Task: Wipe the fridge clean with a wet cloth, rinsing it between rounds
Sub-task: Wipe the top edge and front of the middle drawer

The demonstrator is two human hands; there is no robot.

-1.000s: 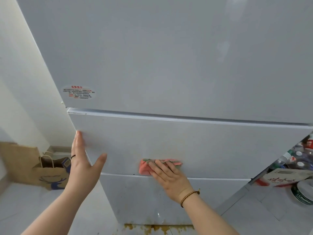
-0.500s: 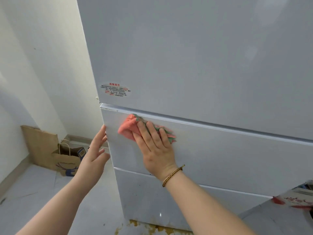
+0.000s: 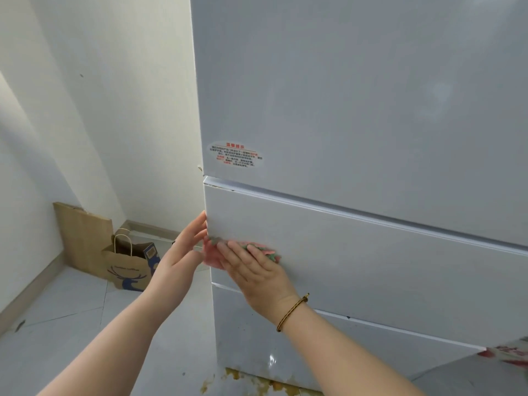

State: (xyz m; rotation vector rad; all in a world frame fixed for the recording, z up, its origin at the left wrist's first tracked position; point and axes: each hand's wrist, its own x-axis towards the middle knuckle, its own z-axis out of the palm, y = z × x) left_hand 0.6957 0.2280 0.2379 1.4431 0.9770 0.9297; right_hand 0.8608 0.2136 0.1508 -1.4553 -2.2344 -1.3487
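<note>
fridge (image 3: 357,110): 1, three door panels showing
cloth (image 3: 264,250): 1, pink-green, under right fingers at middle panel's left edge
right hand (image 3: 254,271): flat, fingers spread, pressing cloth on panel
left hand (image 3: 183,252): open, fingertips on panel's side edge
bag (image 3: 128,264): 1, left of hands

Most of the cloth (image 3: 258,250) lies hidden under the right hand (image 3: 257,274), only a pink and green fringe showing past the fingers. The fridge (image 3: 357,95) is cut off by the top and right edges, and the print on its sticker (image 3: 236,155) is too small to read. At the lower right edge a red and white packet (image 3: 511,352) is cropped and blurred beyond telling.
</note>
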